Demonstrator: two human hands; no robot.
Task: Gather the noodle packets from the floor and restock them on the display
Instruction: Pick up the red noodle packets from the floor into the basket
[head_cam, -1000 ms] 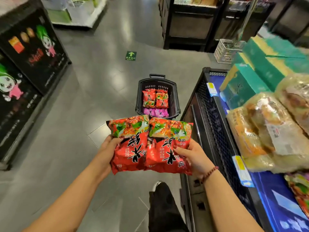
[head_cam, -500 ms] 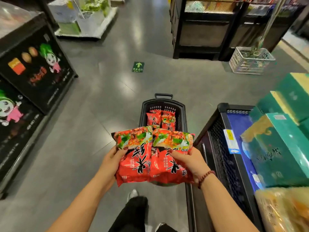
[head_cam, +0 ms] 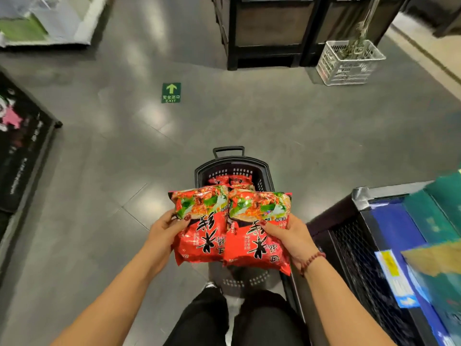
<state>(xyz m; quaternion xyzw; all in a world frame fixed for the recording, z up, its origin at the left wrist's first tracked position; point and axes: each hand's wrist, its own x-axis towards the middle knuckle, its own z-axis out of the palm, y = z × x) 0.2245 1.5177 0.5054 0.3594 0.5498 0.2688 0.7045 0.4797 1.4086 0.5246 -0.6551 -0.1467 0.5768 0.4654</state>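
1. Black-trousered legs (head_cam: pixel 232 318) stand at the bottom edge, on the grey floor (head_cam: pixel 99 196).
2. The left hand (head_cam: pixel 163 231) grips the outer edge of 1 red noodle packet (head_cam: pixel 202 236), thumb on top and fingers curled beneath.
3. The right hand (head_cam: pixel 290 236), with a beaded bracelet (head_cam: pixel 311 260) at the wrist, grips a 2nd red noodle packet (head_cam: pixel 259 242) the same way.
4. The 2 packets are held side by side with their edges touching, in the air above a black basket (head_cam: pixel 234 171) standing on the floor.
5. More red packets (head_cam: pixel 229 180) lie inside the basket, partly hidden.
6. Just right of the hands stands the display (head_cam: pixel 354 258), with a black mesh front, a blue top and green boxes (head_cam: pixel 434 216) on it.
7. Further off, a green exit sign (head_cam: pixel 171 92) is stuck to the floor.
8. Beyond it, a white crate (head_cam: pixel 349 63) sits beside dark shelving (head_cam: pixel 264 33).
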